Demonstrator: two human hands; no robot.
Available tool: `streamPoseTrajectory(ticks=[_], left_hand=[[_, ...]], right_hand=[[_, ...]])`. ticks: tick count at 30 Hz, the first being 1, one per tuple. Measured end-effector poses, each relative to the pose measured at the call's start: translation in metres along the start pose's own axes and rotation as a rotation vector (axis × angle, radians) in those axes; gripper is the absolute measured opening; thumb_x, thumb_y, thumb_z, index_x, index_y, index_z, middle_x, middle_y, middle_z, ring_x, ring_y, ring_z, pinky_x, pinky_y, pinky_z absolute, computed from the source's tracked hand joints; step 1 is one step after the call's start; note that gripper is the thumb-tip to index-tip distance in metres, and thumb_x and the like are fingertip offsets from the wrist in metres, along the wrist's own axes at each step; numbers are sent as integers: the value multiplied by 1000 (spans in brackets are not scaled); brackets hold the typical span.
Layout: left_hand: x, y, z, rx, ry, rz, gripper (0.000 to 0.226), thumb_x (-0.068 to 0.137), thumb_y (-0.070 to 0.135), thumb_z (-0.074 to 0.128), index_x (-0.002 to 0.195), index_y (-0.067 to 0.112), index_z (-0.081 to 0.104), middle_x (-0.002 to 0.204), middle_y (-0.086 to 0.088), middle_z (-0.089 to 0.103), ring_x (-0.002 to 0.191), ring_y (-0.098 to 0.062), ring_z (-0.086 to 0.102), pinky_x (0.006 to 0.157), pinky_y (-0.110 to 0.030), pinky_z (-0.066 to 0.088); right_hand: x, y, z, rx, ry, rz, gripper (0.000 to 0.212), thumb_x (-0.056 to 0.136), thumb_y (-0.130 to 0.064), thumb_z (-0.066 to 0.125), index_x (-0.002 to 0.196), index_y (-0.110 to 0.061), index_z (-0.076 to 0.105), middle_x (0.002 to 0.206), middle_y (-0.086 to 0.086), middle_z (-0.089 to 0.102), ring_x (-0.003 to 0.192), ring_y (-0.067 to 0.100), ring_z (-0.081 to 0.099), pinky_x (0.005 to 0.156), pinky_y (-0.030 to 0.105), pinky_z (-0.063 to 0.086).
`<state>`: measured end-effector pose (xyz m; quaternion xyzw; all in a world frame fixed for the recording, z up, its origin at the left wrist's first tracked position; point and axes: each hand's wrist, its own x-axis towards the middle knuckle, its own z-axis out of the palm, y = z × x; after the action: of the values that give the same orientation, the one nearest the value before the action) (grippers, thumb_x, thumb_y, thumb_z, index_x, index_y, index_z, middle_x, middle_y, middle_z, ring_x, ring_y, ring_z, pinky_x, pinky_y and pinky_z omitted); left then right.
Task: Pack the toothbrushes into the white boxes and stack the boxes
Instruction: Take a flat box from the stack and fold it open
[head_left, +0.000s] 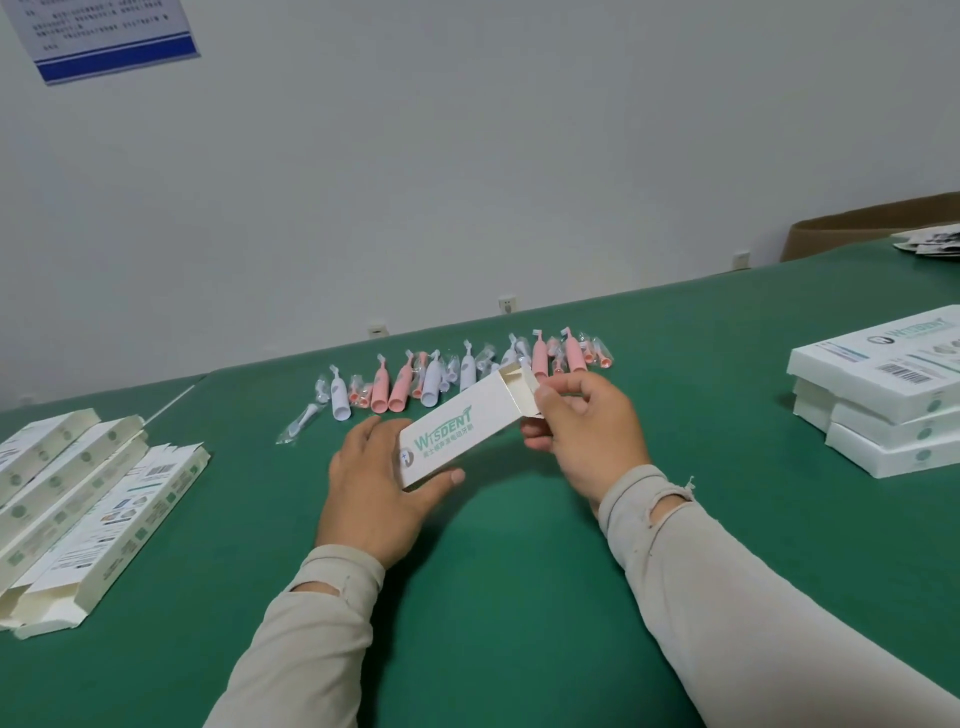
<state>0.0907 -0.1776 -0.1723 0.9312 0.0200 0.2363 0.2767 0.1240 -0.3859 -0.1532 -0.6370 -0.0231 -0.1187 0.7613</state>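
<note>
Partway through. Finished stack (878, 410) of closed white boxes sits on the mat's (519, 597) right side, several high. Flat, unfilled cartons (78, 509) lie fanned out on your left. A row of pink and white toothbrushes (452, 376), with bagged heads among them, waits along the far edge, unpacked, so a good share is left.

You hold one box (457, 434) above the mat, centre, far end open and apparently empty. Your left hand (374, 488) grips the near end: thumb curled along the lower edge, fingers behind, mostly hidden. Your right hand (582, 431) pinches the open end's flap between thumb and curled fingers. Likely next: load a toothbrush, close, stack.
</note>
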Motion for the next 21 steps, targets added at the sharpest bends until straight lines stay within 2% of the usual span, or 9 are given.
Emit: streamPoseTrajectory(ticks=[2, 4, 7, 11, 13, 15, 17, 18, 21], left_hand=[[0, 1, -1, -7, -10, 17, 60, 74, 56, 76, 124, 33, 55, 122, 5, 51, 116, -22, 44, 96, -35, 37], [0, 1, -2, -9, -8, 22, 59, 74, 56, 76, 123, 32, 57, 118, 6, 53, 113, -21, 46, 95, -36, 39], [0, 2, -3, -34, -3, 35, 60, 73, 56, 77, 124, 31, 58, 118, 6, 54, 112, -20, 46, 94, -34, 39], [-1, 4, -1, -72, -28, 52, 59, 72, 54, 78, 123, 32, 58, 117, 8, 54, 112, -19, 46, 94, -32, 36], [-1, 4, -1, -73, -21, 49, 58, 72, 53, 79, 122, 32, 59, 116, 7, 55, 111, -20, 46, 93, -32, 37], [-1, 3, 0, -42, 35, 22, 54, 73, 51, 79, 119, 30, 61, 114, 4, 56, 110, -23, 47, 93, -36, 39], [2, 2, 0, 13, 126, -31, 51, 75, 51, 78, 117, 26, 63, 114, -2, 59, 108, -27, 49, 93, -39, 40], [4, 1, 1, 48, 156, -65, 51, 76, 51, 76, 118, 24, 62, 116, -5, 59, 109, -29, 49, 93, -40, 39], [8, 2, 5, 149, 189, -144, 57, 79, 55, 72, 123, 22, 59, 126, -10, 56, 116, -34, 47, 94, -42, 37]], right_hand=[[-1, 0, 0, -57, -2, -16, 6, 98, -18, 59, 94, -15, 62, 70, 0, 72, 59, 13, 70, 56, 27, 57], [-1, 1, -2, -259, 32, -96, 14, 98, -26, 58, 87, -20, 63, 69, -3, 69, 62, 15, 69, 60, 32, 56], [-1, 3, -6, -576, 66, -172, 26, 98, -30, 54, 76, -19, 62, 70, -3, 65, 63, 19, 59, 56, 26, 46], [1, 5, -7, -564, -55, -26, 33, 99, -27, 52, 68, -18, 61, 71, 2, 68, 66, 21, 67, 54, 25, 44], [3, 8, -8, -496, -93, 38, 32, 98, -25, 53, 74, -10, 67, 79, 13, 70, 61, 20, 64, 57, 26, 44], [10, 13, -10, -476, -17, 63, 26, 95, -23, 54, 83, -4, 68, 88, 17, 69, 66, 19, 57, 64, 33, 47], [26, 15, -13, -488, 108, 58, 13, 94, -24, 56, 94, -18, 67, 98, 4, 70, 78, 17, 60, 75, 33, 49], [36, 13, -14, -517, 171, 40, 14, 94, -25, 56, 105, -24, 64, 109, -2, 68, 87, 17, 62, 80, 32, 48], [77, 9, -24, -701, 236, -51, 31, 97, -26, 53, 127, -28, 56, 132, 0, 57, 115, 26, 56, 97, 37, 44]])
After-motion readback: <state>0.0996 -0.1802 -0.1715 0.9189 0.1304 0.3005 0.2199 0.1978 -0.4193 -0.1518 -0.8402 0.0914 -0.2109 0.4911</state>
